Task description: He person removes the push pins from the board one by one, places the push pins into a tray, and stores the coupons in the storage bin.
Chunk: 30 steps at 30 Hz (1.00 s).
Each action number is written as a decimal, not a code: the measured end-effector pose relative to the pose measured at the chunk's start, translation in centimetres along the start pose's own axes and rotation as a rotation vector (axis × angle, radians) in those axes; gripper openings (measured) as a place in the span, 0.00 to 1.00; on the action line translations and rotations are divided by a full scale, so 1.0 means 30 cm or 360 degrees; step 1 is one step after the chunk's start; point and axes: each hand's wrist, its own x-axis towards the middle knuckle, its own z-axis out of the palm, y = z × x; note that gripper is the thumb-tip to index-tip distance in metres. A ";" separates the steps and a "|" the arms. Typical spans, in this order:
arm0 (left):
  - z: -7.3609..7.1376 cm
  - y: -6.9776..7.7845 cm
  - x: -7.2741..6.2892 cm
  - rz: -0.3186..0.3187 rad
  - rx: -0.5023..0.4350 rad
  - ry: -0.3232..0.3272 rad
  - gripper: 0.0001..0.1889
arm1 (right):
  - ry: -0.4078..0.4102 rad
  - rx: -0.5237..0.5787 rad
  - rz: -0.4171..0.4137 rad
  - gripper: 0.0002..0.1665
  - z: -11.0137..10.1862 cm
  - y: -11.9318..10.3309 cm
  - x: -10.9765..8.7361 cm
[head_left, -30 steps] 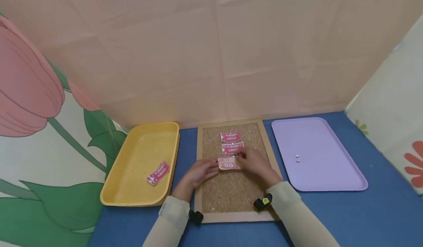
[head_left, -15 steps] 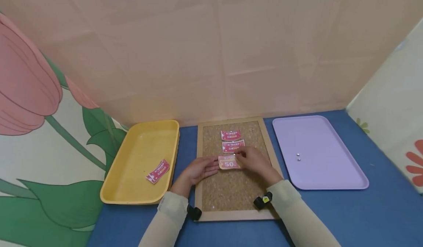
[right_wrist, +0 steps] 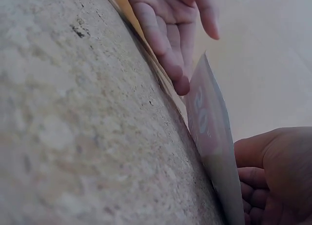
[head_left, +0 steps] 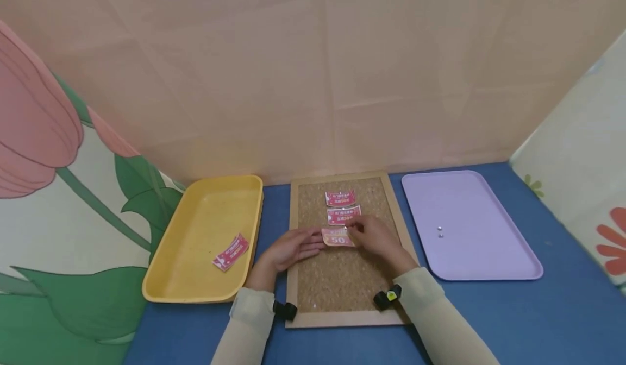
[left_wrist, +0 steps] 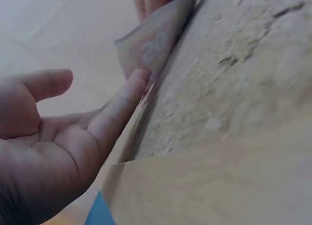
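My left hand (head_left: 289,250) lies palm up with its fingers extended, the fingertips at the left edge of a pink coupon (head_left: 336,238) printed with "50". The coupon's lower part stands off the corkboard (head_left: 337,283), as the left wrist view shows with the coupon (left_wrist: 155,48) tilted up. At the coupon's top right, my right hand (head_left: 375,242) has curled fingers pinching a small silver thumbtack (head_left: 346,228) against it. In the right wrist view those fingers are partly hidden behind the coupon (right_wrist: 210,112). Two more coupons, an upper one (head_left: 340,198) and a lower one (head_left: 344,215), sit above on the cork.
On the left stands a yellow tray (head_left: 195,229) containing overlapping pink coupons (head_left: 231,252). A lilac tray (head_left: 484,240) to the right holds two small silver thumbtacks (head_left: 440,232). Everything rests on a blue tabletop (head_left: 538,321), with a beige cloth (head_left: 313,82) behind.
The left hand's fingers have straightened slightly beside the coupon. The right hand stays at the coupon's top edge, and the whole head view has shifted a little.
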 end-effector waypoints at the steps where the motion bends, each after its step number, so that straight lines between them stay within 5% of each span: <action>1: -0.005 0.000 -0.004 -0.0005 0.0002 -0.0005 0.24 | -0.0004 0.0000 0.0000 0.14 0.001 0.000 0.000; 13: -0.042 -0.016 0.008 -0.0020 -0.0040 -0.0140 0.25 | 0.0022 -0.0034 0.0014 0.14 0.013 0.002 0.006; 30: -0.039 -0.024 0.008 0.0053 0.0025 -0.0176 0.26 | 0.0042 -0.0096 0.0026 0.11 0.015 0.000 0.014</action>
